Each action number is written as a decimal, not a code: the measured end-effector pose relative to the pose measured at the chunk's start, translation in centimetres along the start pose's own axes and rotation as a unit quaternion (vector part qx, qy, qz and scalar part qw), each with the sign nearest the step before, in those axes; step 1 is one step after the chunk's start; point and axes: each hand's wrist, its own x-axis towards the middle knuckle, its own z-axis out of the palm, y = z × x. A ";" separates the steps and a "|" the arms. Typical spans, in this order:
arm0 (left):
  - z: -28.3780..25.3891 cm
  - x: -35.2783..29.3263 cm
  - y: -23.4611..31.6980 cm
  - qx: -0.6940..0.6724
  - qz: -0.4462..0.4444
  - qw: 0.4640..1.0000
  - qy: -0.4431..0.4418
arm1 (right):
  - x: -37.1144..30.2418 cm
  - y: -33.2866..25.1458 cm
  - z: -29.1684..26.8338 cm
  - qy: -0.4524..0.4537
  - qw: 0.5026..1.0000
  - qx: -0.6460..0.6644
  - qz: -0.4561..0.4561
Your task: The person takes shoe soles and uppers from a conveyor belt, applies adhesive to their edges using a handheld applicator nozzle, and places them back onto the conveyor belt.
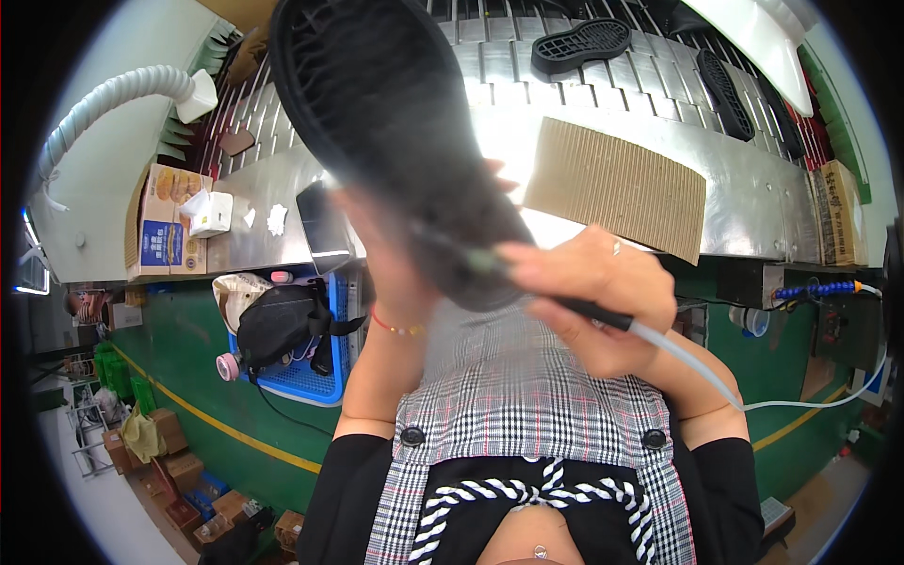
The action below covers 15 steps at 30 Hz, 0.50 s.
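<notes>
Raised in front of my chest is a black shoe sole (414,122), tilted, with a ribbed hollow showing at its far end. My left hand (386,250) is wrapped round its near half from the left, blurred, some fingertips showing past the right edge. My right hand (603,292) pinches a slim black pen-like tool (603,313) with a pale tube (687,363) running from its tail. The tool's tip is at the near end of the sole, where blur hides whether it touches. A greenish smear shows there.
Beyond the sole runs a slatted metal conveyor (508,56) carrying other black soles (581,45). A corrugated cardboard sheet (617,184) lies on the metal ledge. At left are a carton (174,221), a tissue pack (209,214), a flexible white duct (104,99) and a blue basket (301,381) with bags.
</notes>
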 end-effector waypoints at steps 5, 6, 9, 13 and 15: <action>-0.5 0.1 0.6 -0.023 0.030 0.999 -0.023 | -0.4 0.1 0.2 0.002 0.998 0.059 0.022; -0.5 0.2 0.7 -0.067 0.029 0.996 -0.050 | -0.4 0.1 0.2 -0.004 0.999 0.038 0.022; -0.5 0.2 1.1 -0.055 0.011 0.998 -0.021 | -0.5 0.0 -0.1 -0.021 0.998 0.053 0.024; -0.4 0.1 1.8 -0.043 -0.015 0.999 -0.007 | -0.5 -0.3 -0.8 -0.020 0.997 0.050 0.049; -0.4 0.1 2.2 -0.045 -0.032 0.998 -0.023 | -0.4 -0.2 -1.1 -0.068 0.991 0.078 0.088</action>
